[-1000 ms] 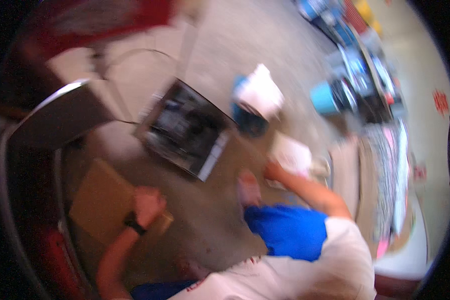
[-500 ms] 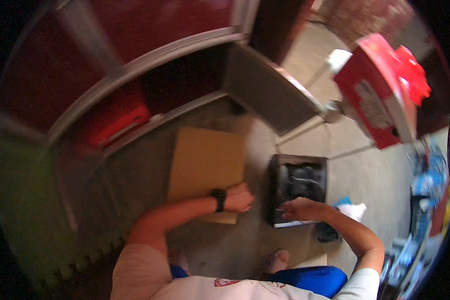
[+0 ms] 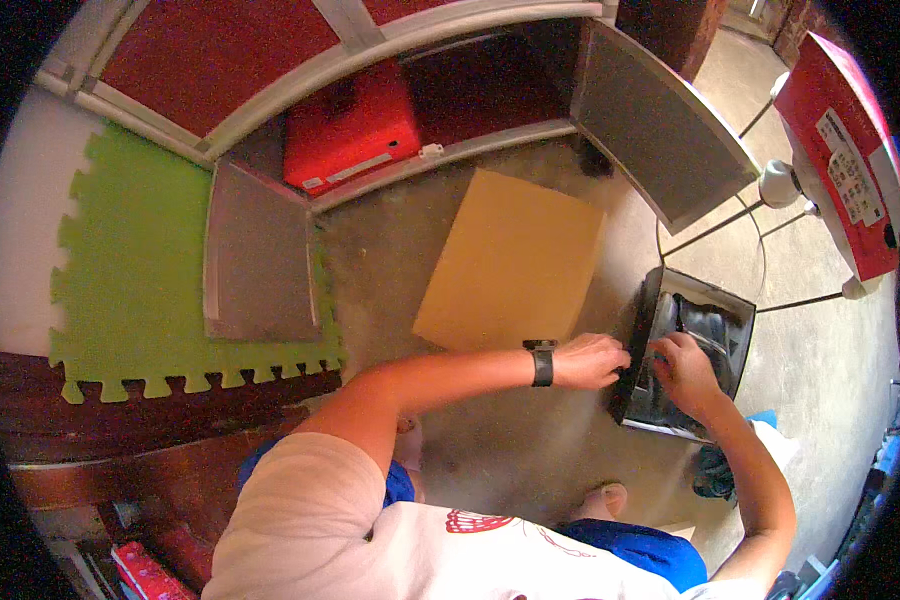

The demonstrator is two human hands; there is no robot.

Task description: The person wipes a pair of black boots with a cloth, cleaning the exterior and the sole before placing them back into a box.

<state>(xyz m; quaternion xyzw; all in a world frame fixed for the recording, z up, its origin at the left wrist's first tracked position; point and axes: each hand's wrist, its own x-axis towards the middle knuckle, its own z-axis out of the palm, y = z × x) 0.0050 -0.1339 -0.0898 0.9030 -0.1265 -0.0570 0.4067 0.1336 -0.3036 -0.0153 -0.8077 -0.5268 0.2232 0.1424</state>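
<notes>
An open black box [image 3: 710, 287] sits tilted in view on the floor to the right of centre. Dark contents [image 3: 708, 320] with a shiny, film-like surface lie inside it. My right hand [image 3: 686, 366] reaches over the box with its fingers pinched low above the contents; a small bluish bit shows at the fingertips, too small to name. My left hand [image 3: 590, 361], with a black watch on its wrist, is at the box's left edge. Its fingers are curled together, and what they grip, if anything, is hidden.
A brown cardboard sheet [image 3: 515, 260] lies left of the box. Beyond it stands a low cabinet with two open doors [image 3: 670, 130] and a red box [image 3: 355, 130] inside. Another red box [image 3: 850, 160] rests on a thin-legged stand at right. Green foam mat [image 3: 130, 260] lies left.
The view has swung left, so things appear further right. My left hand has moved from above the cardboard to the black box's edge. My right hand stays over the box.
</notes>
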